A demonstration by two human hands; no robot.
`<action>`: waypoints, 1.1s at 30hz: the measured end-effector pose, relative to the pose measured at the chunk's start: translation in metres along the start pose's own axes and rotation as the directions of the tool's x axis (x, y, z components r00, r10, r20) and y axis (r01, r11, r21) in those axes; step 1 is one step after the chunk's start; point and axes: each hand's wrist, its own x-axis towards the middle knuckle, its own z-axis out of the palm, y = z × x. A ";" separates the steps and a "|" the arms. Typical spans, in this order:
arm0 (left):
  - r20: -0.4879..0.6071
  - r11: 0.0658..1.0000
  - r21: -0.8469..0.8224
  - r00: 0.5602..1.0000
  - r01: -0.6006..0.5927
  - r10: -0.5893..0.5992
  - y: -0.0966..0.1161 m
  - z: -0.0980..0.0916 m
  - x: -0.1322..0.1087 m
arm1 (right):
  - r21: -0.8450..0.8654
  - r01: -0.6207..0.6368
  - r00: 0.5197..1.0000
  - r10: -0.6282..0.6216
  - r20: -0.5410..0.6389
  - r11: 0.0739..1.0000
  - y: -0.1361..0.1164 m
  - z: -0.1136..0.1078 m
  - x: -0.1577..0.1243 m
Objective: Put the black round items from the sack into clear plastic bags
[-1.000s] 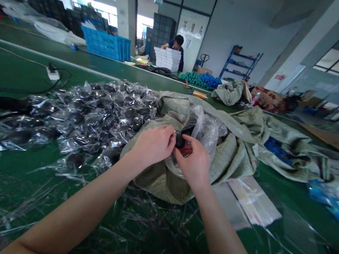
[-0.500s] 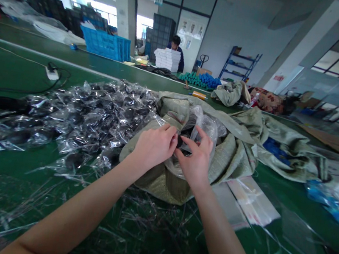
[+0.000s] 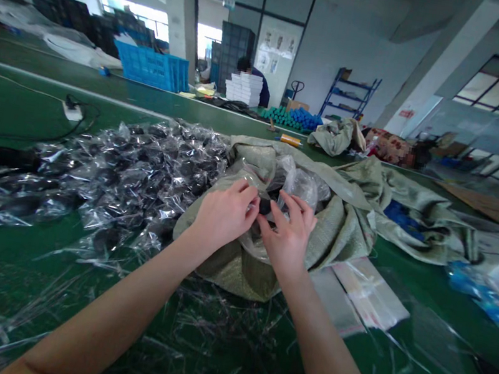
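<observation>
Over the mouth of an olive woven sack, my two hands meet at a small black rounded piece, its exact kind unclear. My left hand is closed, fingertips pinched at the piece's left side. Thumb and fingers of my right hand grip it from the right, the other fingers loosely bent. Thin clear plastic shows just beyond my left fingers; whether they hold it too I cannot tell. A clear liner bag lies inside the sack, and my hands partly hide its contents.
Left of the sack is a heap of black items in clear wrappers. Flat clear bags lie right, with plastic scraps in front. Behind are an orange roll, a blue crate and a person behind white boxes.
My right fingers have drawn closer together around the black piece, which shows more plainly between my hands. Clear plastic now stands up beyond my left fingers. The person behind the boxes has bent lower.
</observation>
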 end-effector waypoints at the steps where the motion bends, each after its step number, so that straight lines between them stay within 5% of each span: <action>1: -0.010 1.000 -0.004 1.000 0.001 -0.001 0.000 0.001 0.000 | -0.007 -0.010 0.999 0.010 -0.045 1.000 0.001 0.001 0.000; 5: -0.060 0.999 -0.035 0.998 0.019 -0.021 0.001 0.002 -0.001 | 0.009 -0.002 0.993 0.003 -0.118 1.000 0.002 0.000 0.000; 11: -0.115 0.999 -0.025 0.992 0.043 -0.045 0.001 0.002 -0.002 | 0.019 0.117 0.993 -0.117 -0.005 0.993 -0.002 -0.003 -0.001; 19: -0.028 0.991 -0.047 0.992 -0.122 0.120 -0.002 0.002 -0.001 | 0.044 0.130 0.991 -0.129 -0.029 0.990 0.004 0.002 -0.002; 25: -0.077 0.996 -0.082 0.996 0.037 -0.043 0.005 0.001 -0.003 | 0.037 0.038 0.990 -0.033 -0.134 0.999 0.004 0.003 -0.003; 33: 0.035 0.964 -0.164 0.978 0.209 -0.206 0.005 0.016 -0.001 | 0.115 -0.148 0.962 0.170 -0.216 0.982 0.006 0.004 0.002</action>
